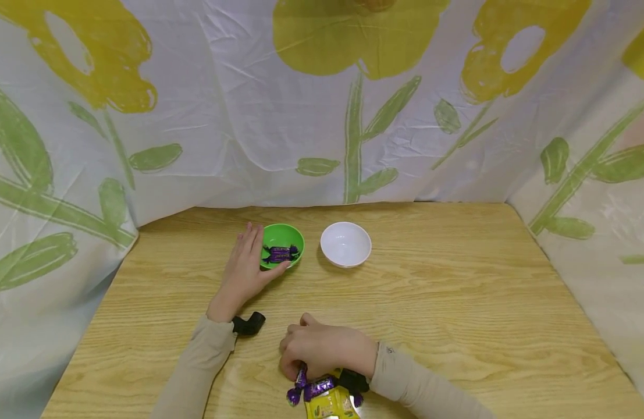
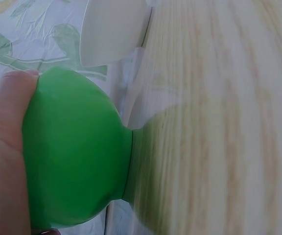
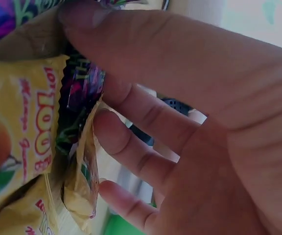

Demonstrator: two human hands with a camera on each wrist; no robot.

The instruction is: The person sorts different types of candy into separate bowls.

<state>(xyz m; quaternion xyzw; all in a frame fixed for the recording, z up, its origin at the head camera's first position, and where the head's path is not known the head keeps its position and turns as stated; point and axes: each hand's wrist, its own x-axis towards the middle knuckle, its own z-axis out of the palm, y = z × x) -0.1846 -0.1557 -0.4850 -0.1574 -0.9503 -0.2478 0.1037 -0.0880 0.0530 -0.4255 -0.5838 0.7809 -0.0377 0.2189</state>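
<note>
My left hand [image 1: 244,267] holds the green bowl [image 1: 282,234] at its left side, the thumb along the near rim. A few purple-wrapped candies [image 1: 281,254] lie inside the bowl. In the left wrist view the green bowl [image 2: 77,152] stands on its foot with the thumb [image 2: 6,112] against its rim. My right hand [image 1: 324,349] is bent down over a pile of candies near the front edge. Its thumb and fingers pinch at a purple-wrapped candy [image 3: 84,83]. Yellow candy packets [image 1: 329,404] lie right beside these fingers.
A white bowl [image 1: 345,244] stands just right of the green one. The wooden table [image 1: 458,291] ends at a flowered cloth [image 1: 248,116] that hangs behind it and at both sides. Each wrist carries a black camera [image 1: 249,323].
</note>
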